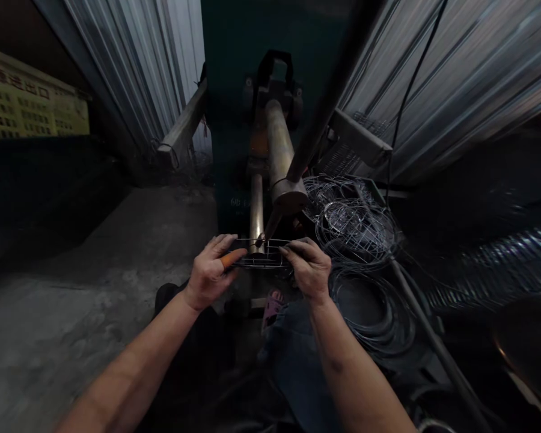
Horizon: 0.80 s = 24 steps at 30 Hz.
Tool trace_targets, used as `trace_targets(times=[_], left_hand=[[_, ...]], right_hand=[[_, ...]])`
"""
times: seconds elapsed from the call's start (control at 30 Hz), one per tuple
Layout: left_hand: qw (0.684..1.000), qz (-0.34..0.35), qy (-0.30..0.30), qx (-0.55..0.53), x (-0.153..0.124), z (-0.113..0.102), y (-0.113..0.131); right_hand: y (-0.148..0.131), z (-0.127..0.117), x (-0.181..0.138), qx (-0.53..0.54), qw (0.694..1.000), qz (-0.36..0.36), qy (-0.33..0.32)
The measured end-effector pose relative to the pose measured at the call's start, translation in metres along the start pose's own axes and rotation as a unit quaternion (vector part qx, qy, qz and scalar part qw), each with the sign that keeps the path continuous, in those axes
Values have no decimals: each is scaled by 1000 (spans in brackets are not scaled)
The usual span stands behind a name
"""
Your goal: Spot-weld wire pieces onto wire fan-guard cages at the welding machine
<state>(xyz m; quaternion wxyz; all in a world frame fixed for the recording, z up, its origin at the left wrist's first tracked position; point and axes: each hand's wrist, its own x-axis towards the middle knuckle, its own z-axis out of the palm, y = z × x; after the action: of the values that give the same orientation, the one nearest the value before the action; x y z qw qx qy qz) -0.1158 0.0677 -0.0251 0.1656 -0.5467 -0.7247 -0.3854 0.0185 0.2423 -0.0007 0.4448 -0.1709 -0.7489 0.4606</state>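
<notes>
Between my hands is a small wire rack [270,263] of thin metal rods, held level at the end of the machine's lower arm. My left hand [211,269] grips its left end, with an orange cover on one finger. The right end is pinched by the thumb and fingers of my right hand [309,267]. Through the rack's wires shows the tip of the lower metal arm [256,207]. Above it juts the thicker upper cylinder [282,150], with a dark rod slanting down to the lower arm's tip. Whether rack and tip touch, I cannot tell.
Tangled wire pieces [356,225] lie to the right, with a wire coil [406,328] below them. Behind stands the dark green machine body [232,72]. A yellow crate [31,99] is at far left. Rows of shiny wire parts [500,267] lie at the right.
</notes>
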Motion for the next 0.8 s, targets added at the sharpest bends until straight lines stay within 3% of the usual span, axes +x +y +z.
trace_targets(times=[0.4, 0.67, 0.8], left_hand=[[1000, -2, 11, -14, 6, 0, -8], [1000, -7, 12, -20, 8, 1, -12], [997, -17, 79, 21, -4, -6, 7]], right_hand=[[8, 6, 11, 43, 999, -5, -9], [7, 10, 8, 18, 999, 32, -1], [25, -14, 6, 24, 998, 36, 50]])
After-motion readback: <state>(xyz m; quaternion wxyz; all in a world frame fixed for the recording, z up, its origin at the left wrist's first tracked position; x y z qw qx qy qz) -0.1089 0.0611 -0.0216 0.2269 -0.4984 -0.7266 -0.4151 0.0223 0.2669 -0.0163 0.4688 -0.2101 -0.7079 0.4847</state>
